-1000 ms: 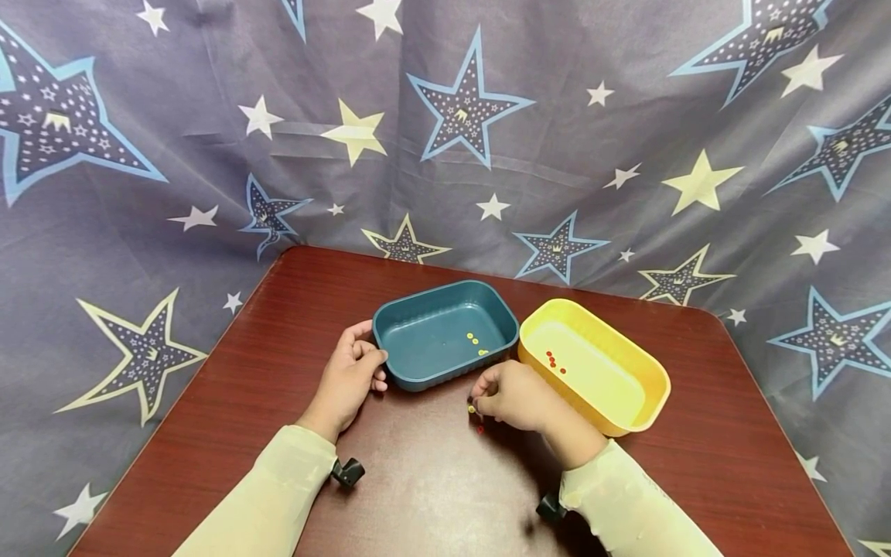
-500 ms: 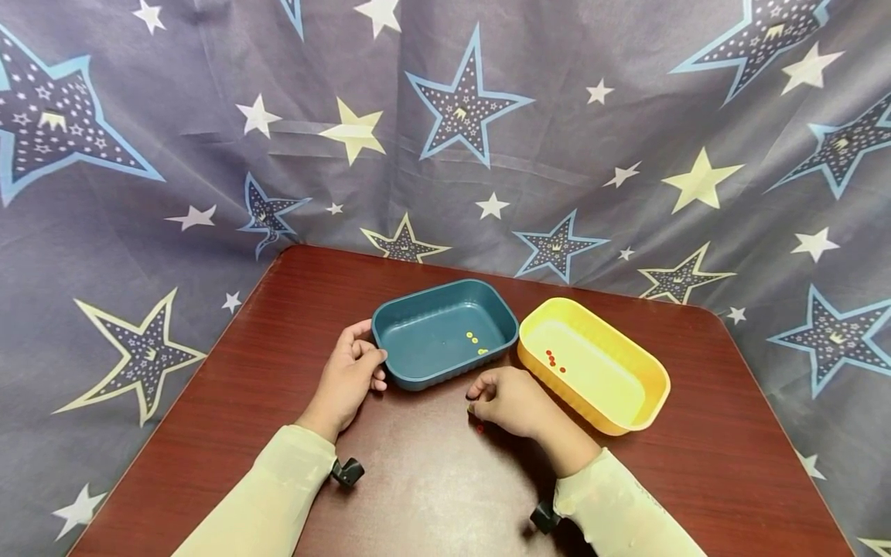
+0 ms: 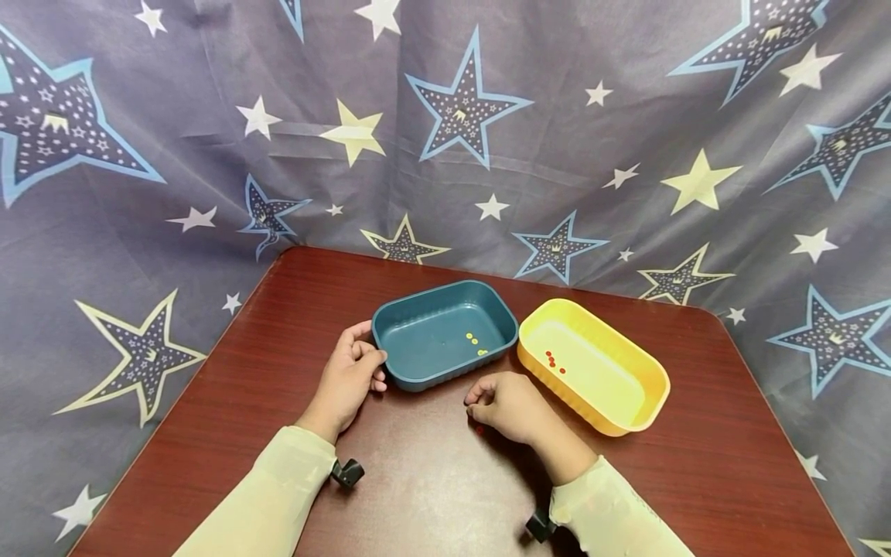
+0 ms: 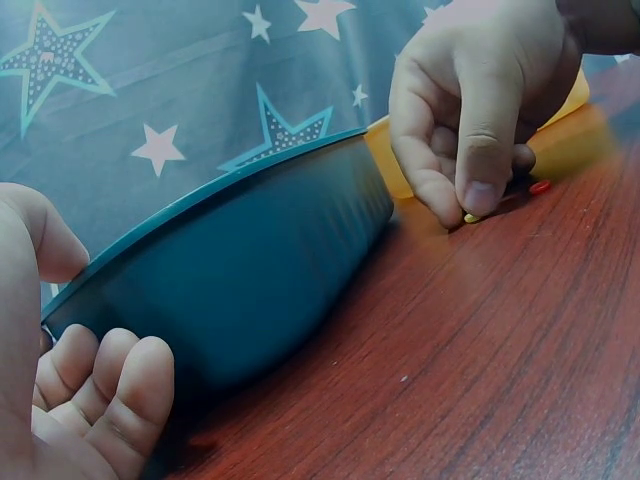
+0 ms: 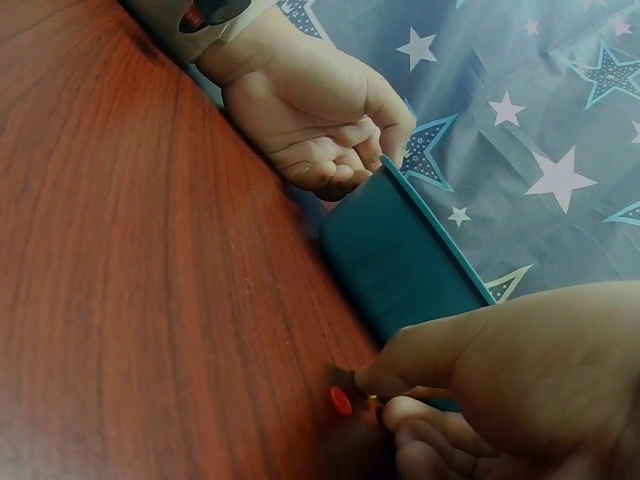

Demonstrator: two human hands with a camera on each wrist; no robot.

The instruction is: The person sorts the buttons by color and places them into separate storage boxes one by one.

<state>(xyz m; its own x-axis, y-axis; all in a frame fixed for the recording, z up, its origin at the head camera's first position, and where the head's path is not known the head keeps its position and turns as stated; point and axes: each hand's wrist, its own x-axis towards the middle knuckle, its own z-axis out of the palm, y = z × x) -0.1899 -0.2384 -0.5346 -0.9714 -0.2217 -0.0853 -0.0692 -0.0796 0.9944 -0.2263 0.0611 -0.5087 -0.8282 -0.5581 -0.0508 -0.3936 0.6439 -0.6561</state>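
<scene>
My left hand [image 3: 346,379] grips the near-left end of a teal plastic bin [image 3: 445,371], the thumb at its rim and the fingers against its side. Inside the bin lie several small yellow buttons [image 3: 475,340]. Between thumb and forefinger, at the tabletop, my right hand [image 3: 511,406] pinches a yellow button [image 4: 471,217], mostly covered by the fingertips. A red button [image 5: 341,401] lies on the table beside those fingertips. Right of the teal bin stands a yellow bin [image 3: 643,394] with several red buttons [image 3: 552,362] in it.
Both bins stand close together on a reddish-brown wooden table [image 3: 390,480]. A grey curtain [image 3: 306,201] printed with stars hangs behind and at the sides of the table. Each wrist carries a small black camera mount [image 3: 348,472].
My right hand has shifted slightly left and toward me, and its fingertips have closed over the yellow button that showed earlier. The left hand and both bins stay in place.
</scene>
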